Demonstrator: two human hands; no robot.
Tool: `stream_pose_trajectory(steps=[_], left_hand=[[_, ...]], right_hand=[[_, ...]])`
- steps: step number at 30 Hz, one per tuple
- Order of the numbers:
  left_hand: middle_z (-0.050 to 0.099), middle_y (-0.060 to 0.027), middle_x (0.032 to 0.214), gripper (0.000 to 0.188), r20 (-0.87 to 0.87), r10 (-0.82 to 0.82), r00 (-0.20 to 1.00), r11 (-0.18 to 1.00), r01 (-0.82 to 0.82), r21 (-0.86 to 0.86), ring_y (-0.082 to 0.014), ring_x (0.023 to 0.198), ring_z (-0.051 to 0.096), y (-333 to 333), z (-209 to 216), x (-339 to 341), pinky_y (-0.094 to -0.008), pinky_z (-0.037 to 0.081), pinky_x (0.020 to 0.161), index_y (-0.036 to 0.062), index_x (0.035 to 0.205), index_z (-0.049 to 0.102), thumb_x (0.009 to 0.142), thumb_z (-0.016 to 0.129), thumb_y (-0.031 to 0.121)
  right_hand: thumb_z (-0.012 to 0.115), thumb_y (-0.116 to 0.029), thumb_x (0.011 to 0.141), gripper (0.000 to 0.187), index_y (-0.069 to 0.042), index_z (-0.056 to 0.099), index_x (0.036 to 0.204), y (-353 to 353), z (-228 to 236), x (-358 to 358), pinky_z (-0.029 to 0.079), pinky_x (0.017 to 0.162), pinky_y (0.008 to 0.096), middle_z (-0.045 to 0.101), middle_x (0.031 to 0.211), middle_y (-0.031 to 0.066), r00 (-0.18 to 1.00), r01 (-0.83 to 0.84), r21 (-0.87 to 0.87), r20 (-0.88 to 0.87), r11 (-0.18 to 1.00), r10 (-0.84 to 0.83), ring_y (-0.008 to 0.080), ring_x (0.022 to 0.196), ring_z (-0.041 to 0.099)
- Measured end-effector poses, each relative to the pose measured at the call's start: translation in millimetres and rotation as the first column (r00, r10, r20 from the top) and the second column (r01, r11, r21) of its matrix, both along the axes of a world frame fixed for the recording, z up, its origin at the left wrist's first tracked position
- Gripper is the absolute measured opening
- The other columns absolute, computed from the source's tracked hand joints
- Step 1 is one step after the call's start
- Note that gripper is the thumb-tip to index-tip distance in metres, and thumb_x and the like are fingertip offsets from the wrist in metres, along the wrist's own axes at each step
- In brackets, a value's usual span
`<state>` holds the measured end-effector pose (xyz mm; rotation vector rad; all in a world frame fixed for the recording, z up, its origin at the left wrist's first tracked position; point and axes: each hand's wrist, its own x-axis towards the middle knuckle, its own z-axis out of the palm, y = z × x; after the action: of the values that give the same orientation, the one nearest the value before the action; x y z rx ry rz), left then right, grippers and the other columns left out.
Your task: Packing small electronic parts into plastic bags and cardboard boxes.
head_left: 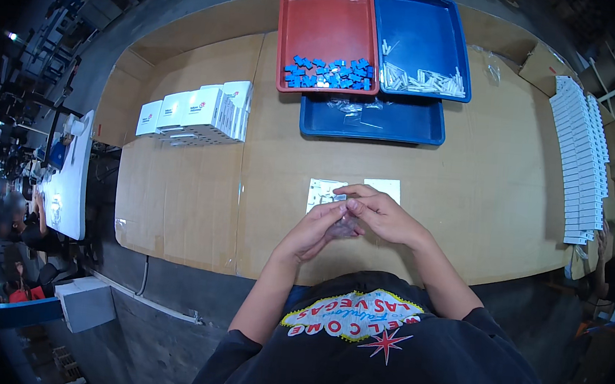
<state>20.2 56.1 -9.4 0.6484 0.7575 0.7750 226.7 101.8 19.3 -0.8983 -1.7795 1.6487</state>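
My left hand (317, 226) and my right hand (386, 215) meet close to the table's near edge, their fingers closed together. Between them is a crumpled clear plastic bag (346, 227), bunched below the thumbs. Whatever it contains is too small to make out. Just beyond my left fingers lies an open white box (318, 193) with small pieces inside, partly covered by my hand. A flat white square (384, 190), perhaps the box's lid, lies beyond my right hand.
A red tray (328, 25) holds blue pieces; a blue tray (416, 40) holds white sticks. Both overlap a lower blue tray (371, 128) with clear plastic pieces. White boxes are stacked left (194, 112) and right (579, 161). Other people work at both sides.
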Motion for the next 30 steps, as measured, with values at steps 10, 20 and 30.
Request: stream_pose_trajectory(steps=[10, 20, 30], left_hand=[[0.07, -0.0089, 0.107, 0.04, 0.202, -0.002, 0.979, 0.981, 0.041, -0.189, -0.0167, 0.08, 0.064, 7, 13, 9, -0.0332, 0.056, 0.076, 0.004, 0.127, 0.063, 0.112, 0.047, 0.038], [0.068, -0.0097, 0.103, 0.044, 0.255, -0.072, 0.964, 0.988, 0.104, -0.116, -0.0212, 0.089, 0.069, 1, -13, -1, -0.0408, 0.058, 0.085, 0.0018, 0.124, 0.06, 0.11, 0.05, 0.042], [0.069, -0.015, 0.114, 0.044, 0.272, -0.031, 0.962, 0.974, 0.091, -0.207, -0.0226, 0.09, 0.068, 5, 0, 1, -0.0426, 0.058, 0.087, 0.0032, 0.13, 0.055, 0.113, 0.041, 0.041]], right_hand=[[0.046, -0.048, 0.111, 0.053, -0.004, 0.07, 0.128, 16, 8, 12, 0.055, 0.089, 0.0324, 0.065, 0.135, 0.0111, 0.99, -0.141, -0.215, -0.054, 0.967, 0.132, 0.0173, 0.099, 0.066], [0.042, -0.05, 0.111, 0.06, -0.001, 0.07, 0.13, 23, 17, 5, 0.055, 0.082, 0.0306, 0.07, 0.127, 0.0095, 0.946, -0.309, -0.327, -0.004, 0.893, 0.326, 0.0165, 0.091, 0.069], [0.039, -0.053, 0.111, 0.064, 0.001, 0.069, 0.127, 31, 14, 5, 0.053, 0.08, 0.0314, 0.069, 0.105, 0.0079, 0.949, -0.261, -0.26, 0.105, 0.93, 0.296, 0.015, 0.086, 0.066]])
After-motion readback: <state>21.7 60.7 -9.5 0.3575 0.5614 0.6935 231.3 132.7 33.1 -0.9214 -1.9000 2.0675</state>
